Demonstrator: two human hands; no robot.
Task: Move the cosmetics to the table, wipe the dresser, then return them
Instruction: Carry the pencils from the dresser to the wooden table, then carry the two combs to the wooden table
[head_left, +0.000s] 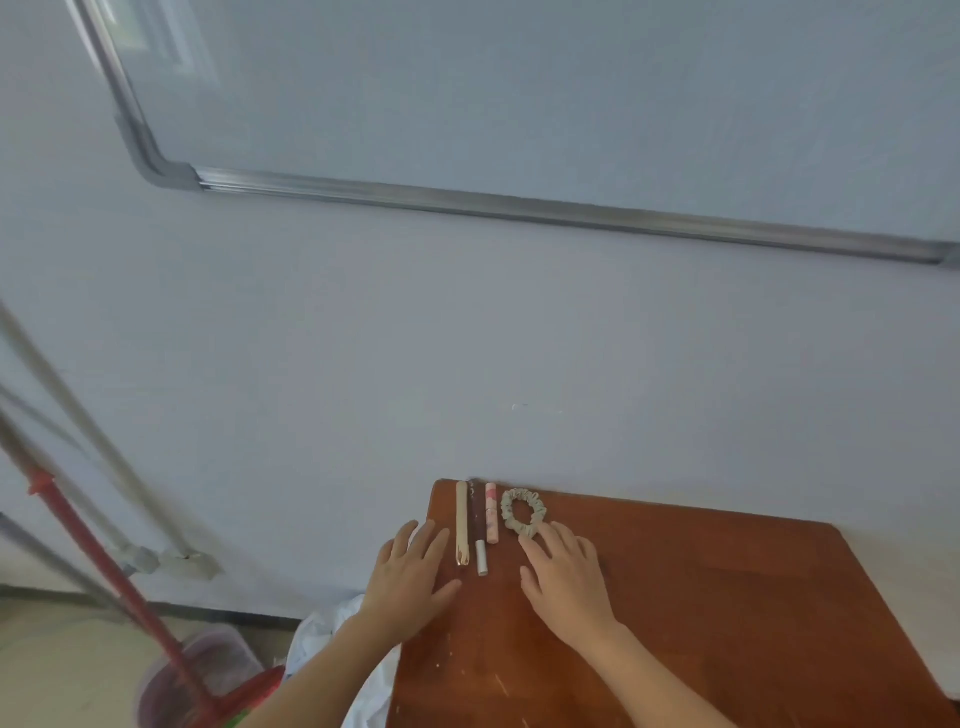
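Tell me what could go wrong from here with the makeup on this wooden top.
1. The cream stick, dark stick and pink tube lie side by side near the left edge of the top. A nudge from the left hand could roll one off.
2. They lie so close together that lifting one may knock its neighbours.
3. The fingers of the right hand are at the scrunchie. A careless sweep could drag it into the pink tube.
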